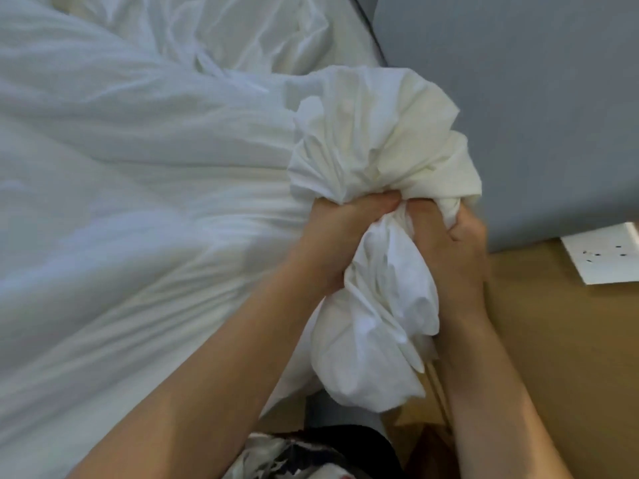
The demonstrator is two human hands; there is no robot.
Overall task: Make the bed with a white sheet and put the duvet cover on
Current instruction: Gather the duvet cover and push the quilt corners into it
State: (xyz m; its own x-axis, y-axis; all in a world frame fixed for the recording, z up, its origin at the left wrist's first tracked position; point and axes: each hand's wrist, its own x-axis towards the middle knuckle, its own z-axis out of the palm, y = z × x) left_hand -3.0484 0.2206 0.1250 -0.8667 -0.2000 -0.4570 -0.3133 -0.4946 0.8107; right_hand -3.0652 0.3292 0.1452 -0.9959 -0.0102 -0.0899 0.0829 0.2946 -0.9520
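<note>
A white duvet cover (pixel 121 202) lies rumpled across the bed and fills the left of the head view. One corner of it is bunched into a thick wad (pixel 377 140) near the bed's right edge, with cream duvet fabric showing inside. My left hand (pixel 342 236) grips the wad from the left, fingers curled round the gathered cloth. My right hand (pixel 463 250) grips the same wad from the right. A loose tail of white fabric (pixel 373 340) hangs down between my forearms.
A grey padded headboard or wall panel (pixel 518 98) stands at the right of the bed. Below it is a brown wooden surface (pixel 553 340) with a white socket plate (pixel 601 257). Patterned clothing (pixel 294 458) shows at the bottom edge.
</note>
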